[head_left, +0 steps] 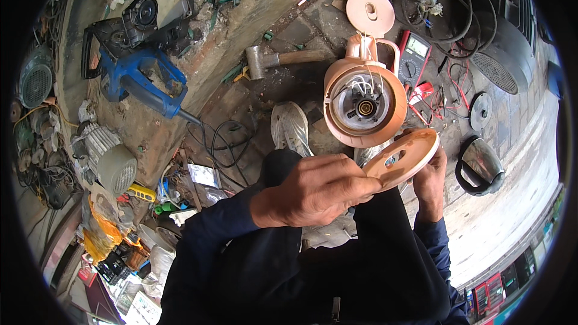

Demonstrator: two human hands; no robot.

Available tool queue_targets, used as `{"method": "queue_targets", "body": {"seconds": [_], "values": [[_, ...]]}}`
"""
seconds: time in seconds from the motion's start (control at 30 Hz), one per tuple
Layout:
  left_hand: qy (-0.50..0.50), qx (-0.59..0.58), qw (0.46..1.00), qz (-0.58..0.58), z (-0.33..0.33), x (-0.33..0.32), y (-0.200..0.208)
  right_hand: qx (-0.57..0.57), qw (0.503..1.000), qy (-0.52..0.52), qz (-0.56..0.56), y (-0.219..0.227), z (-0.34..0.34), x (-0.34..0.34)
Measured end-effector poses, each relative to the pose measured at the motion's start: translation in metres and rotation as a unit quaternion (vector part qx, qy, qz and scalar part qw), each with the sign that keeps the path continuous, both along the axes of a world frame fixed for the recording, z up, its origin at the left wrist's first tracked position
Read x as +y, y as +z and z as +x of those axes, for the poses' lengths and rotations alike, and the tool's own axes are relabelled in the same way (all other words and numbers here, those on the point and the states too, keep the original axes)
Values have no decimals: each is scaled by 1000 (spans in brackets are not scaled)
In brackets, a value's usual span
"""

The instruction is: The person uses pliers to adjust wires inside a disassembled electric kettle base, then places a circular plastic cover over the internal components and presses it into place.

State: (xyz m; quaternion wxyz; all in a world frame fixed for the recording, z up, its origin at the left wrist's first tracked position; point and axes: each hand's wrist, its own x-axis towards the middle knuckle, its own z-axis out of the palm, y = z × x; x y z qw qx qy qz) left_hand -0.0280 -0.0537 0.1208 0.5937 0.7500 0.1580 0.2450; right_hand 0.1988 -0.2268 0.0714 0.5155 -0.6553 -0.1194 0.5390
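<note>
I hold a round pink plastic cover with a slot in its middle, tilted above my knees. My left hand pinches its left edge between thumb and fingers. Behind its right side, my right hand grips the rim, with some fingers hidden by the cover. Just beyond stands a pink electric kettle with its open base facing up, showing white wires and a round connector in the middle. Another pink disc with a slot lies past the kettle's handle.
A hammer lies left of the kettle; a red multimeter with red and black leads sits right of it. Farther left are a blue corded power tool and a grey motor. A dark jug-shaped part lies at right.
</note>
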Motion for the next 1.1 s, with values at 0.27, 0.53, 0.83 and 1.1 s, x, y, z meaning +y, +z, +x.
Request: {"method": "queue_targets", "body": {"seconds": [0.27,0.53,0.83,1.1], "values": [[3,-4,999,49,-8,0,-5,-19,1000,6,1,-3,5,-4],[20,12,999,27,-9,0,-6,10,1000,9,-7,7,7,0],[55,70,994,-59,-9,3,-7,-1,1000,-7,0,7,8,4],[116,136,970,-167,-11,0,-23,-44,999,-10,-30,7,9,9]]}}
